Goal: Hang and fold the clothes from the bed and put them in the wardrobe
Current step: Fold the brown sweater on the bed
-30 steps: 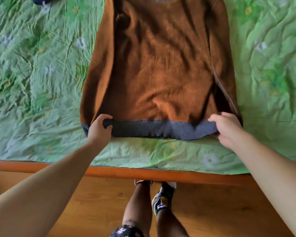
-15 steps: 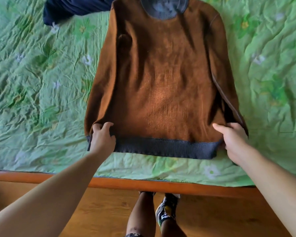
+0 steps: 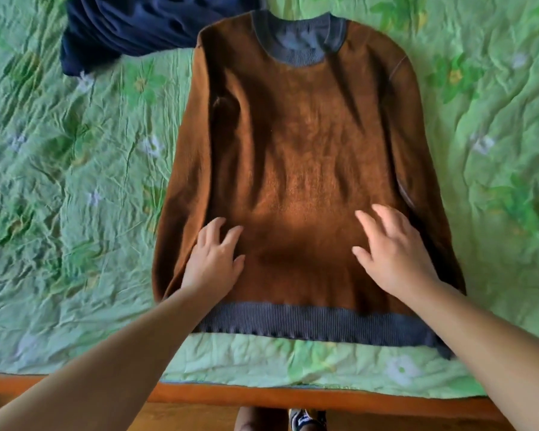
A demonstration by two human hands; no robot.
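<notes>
A brown sweater point(image 3: 296, 144) with grey ribbed collar and hem lies flat on the bed, collar away from me, sleeves lying down along its sides. My left hand point(image 3: 213, 259) rests on its lower left part with fingers spread. My right hand point(image 3: 392, 250) lies flat over the lower right part, fingers straight and spread. Neither hand grips the cloth. The grey hem point(image 3: 318, 321) lies between my forearms near the bed's front edge.
A dark blue garment point(image 3: 131, 29) is bunched at the far left, touching the sweater's shoulder. The green flowered bedspread point(image 3: 59, 181) covers the bed. An orange wooden bed rail point(image 3: 262, 396) runs along the front; my feet stand below it.
Both hands let go of the hem corners and moved forward onto the sweater's body, fingers now spread flat. The view lifted, bringing the collar and blue garment into sight.
</notes>
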